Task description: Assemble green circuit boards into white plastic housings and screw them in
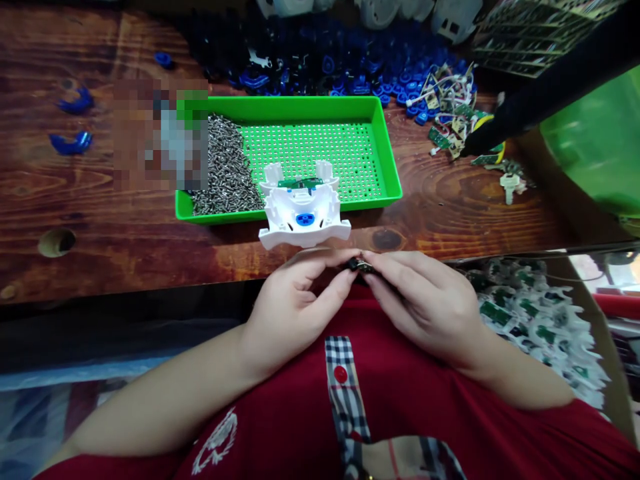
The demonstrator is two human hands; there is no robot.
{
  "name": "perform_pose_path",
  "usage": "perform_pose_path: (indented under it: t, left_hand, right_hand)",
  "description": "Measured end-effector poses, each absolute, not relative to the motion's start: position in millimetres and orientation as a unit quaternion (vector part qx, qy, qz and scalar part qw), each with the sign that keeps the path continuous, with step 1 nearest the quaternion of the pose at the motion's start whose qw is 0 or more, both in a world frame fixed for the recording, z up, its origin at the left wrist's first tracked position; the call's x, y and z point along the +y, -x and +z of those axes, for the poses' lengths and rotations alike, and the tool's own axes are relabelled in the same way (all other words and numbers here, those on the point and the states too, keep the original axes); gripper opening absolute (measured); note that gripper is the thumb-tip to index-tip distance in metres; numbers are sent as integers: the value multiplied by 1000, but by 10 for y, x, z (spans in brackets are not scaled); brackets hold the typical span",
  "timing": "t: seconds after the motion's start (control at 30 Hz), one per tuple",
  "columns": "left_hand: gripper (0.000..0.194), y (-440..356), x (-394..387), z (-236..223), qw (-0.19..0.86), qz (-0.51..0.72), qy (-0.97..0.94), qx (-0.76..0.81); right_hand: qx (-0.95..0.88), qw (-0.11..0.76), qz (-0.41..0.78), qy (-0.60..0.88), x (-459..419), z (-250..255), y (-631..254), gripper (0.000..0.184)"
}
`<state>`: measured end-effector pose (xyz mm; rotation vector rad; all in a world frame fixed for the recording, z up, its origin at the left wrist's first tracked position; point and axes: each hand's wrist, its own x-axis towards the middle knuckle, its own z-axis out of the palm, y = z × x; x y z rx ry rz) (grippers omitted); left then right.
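Observation:
My left hand (295, 300) and my right hand (425, 300) meet just off the table's front edge, above my red shirt. Both pinch one small dark part (359, 266) between their fingertips; I cannot make out what it is. Right beyond the fingertips lies a white plastic housing (305, 212) with a blue button in its middle and a green circuit board at its back. It rests partly on the front rim of a green perforated tray (385, 167).
A heap of small metal screws (225, 170) fills the tray's left end. Blue plastic parts (320, 63) are piled behind it, with wired green boards (450, 107) at the right. A box of white assembled housings (540, 327) stands at my right. A key (510, 185) lies nearby.

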<state>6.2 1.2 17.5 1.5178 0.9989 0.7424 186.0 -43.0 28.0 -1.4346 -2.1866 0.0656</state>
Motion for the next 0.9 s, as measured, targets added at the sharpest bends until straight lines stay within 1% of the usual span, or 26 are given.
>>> perform_pose_path:
  t: [0.1,0.17,0.3,0.47,0.6,0.8,0.9]
  left_hand:
    - [29,-60,13,175,536,318,-655,427]
    - [28,-62,14,176,537,312,-656,429]
    - [28,-68,19,178,571,295,-631,435]
    - [26,-62,21,187,609,284,-593,443]
    - [26,-40,12,174,590,283,-607,450]
    - [27,-28,-18,205,542,282,-644,460]
    - [27,-23,-33,214,535,282,-647,464]
  right_hand:
    - [-813,234,-16,533,-425,296,-1860,39]
    - [-816,221,-16,534,-420,303,-1861,41]
    - [-821,200,15,535,-408,307,-1864,41]
    - [-810,217,73,539,-400,338,-1882,38]
    - [-806,212,115,540,-405,355,-1894,37]
    - [-807,215,116,538,-420,348,-1906,37]
    - [-815,212,97,531,-424,340,-1905,37]
